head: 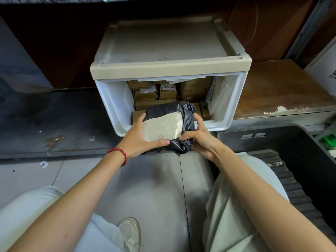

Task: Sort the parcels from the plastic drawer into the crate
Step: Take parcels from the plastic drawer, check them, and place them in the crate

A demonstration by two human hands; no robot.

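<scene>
A black plastic-wrapped parcel [183, 113] with a pale label on its top is held in front of the open white plastic drawer [116, 104]. My left hand [138, 137] grips its left side, thumb under the near edge. My right hand [201, 139] grips its right side, fingers curled into the black wrap. Several brown cardboard parcels [167, 91] with white labels are stacked inside the drawer. The dark crate [298, 153] stands on the floor to the right, its inside in shadow.
The drawer sits in a beige cabinet [169, 68] on a low dark ledge. A worn wooden board [280, 91] lies to the right of the cabinet. My knees and a white shoe [131, 231] are over the grey tiled floor.
</scene>
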